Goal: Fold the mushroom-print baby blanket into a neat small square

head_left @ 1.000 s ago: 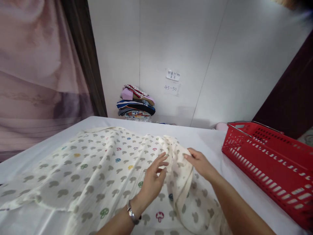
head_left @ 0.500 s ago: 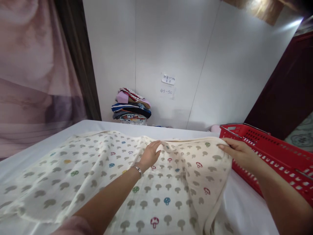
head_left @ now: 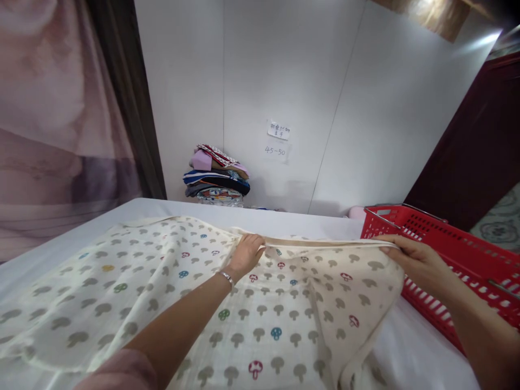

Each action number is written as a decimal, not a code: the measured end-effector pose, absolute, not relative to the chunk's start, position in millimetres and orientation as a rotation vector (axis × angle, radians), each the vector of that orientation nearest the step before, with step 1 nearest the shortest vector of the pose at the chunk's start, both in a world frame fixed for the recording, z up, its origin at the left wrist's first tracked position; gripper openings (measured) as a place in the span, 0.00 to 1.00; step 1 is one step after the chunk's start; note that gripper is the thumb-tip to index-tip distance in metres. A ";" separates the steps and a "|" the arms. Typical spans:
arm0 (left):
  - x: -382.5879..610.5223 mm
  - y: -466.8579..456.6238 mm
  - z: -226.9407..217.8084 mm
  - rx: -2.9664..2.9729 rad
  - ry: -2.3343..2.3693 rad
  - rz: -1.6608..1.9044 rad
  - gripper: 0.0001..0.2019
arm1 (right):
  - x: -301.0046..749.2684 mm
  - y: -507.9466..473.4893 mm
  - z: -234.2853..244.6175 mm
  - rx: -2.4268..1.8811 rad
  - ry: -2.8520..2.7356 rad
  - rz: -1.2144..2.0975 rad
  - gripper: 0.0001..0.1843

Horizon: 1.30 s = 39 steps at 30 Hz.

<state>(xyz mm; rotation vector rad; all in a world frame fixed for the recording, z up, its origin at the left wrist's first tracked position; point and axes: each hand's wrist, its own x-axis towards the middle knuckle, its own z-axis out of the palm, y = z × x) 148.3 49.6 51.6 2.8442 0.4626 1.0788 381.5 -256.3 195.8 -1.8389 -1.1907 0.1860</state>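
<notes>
A cream cloth (head_left: 260, 309) printed with grey and coloured mushrooms spreads over the white table, with a few creases on its left half. My left hand (head_left: 246, 252), with a bracelet at the wrist, pinches the cloth's far edge near the middle. At the far right corner my right hand (head_left: 410, 257) grips the same edge between thumb and fingers. The edge runs taut between both hands, slightly raised off the table. Below my right hand the cloth's right side hangs in a slanting fold.
A red plastic basket (head_left: 455, 254) with wire handles stands at the right. Against the white wall (head_left: 284, 65) rises a stack of folded clothes (head_left: 217, 176). Two paper notes (head_left: 277, 141) are stuck above the white table (head_left: 142, 207). A pink curtain (head_left: 49, 108) hangs at the left.
My right hand has moved right and slightly down with the cloth's corner, pulling the far edge straighter. My left hand has stayed nearly in place, still pinching the edge.
</notes>
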 end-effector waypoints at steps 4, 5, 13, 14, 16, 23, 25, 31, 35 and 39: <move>139.9 55.4 36.0 2.810 0.473 1.003 0.09 | 385.1 -262.5 188.5 -1.837 -1.117 0.149 0.18; 139.6 57.9 33.8 2.788 0.469 0.991 0.10 | 385.7 -264.5 186.3 -1.841 -1.109 0.133 0.18; 141.4 75.2 44.3 2.518 0.552 0.830 0.15 | 400.6 -279.6 164.5 -1.862 -1.102 0.077 0.20; 141.2 76.0 45.7 2.463 0.603 0.781 0.16 | 402.3 -280.4 162.7 -1.864 -1.101 0.068 0.20; 141.4 77.7 47.6 2.331 0.720 0.713 0.17 | 403.8 -281.5 160.3 -1.859 -1.097 0.070 0.20; 149.6 92.2 58.9 2.213 0.814 0.456 0.36 | 399.6 -283.2 161.3 -1.864 -1.107 0.064 0.20; 152.8 96.9 63.1 2.235 0.828 0.332 0.34 | 399.4 -283.3 162.1 -1.870 -1.105 0.062 0.20; 161.8 105.0 73.6 2.306 0.919 0.257 0.13 | 403.6 -285.1 159.4 -1.885 -1.101 0.089 0.20; 158.7 109.3 85.0 2.401 0.971 0.280 0.08 | 405.4 -282.4 162.4 -1.888 -1.095 0.117 0.20; 147.9 114.9 106.5 2.505 1.016 0.303 0.07 | 411.7 -269.1 172.7 -1.871 -1.093 0.182 0.23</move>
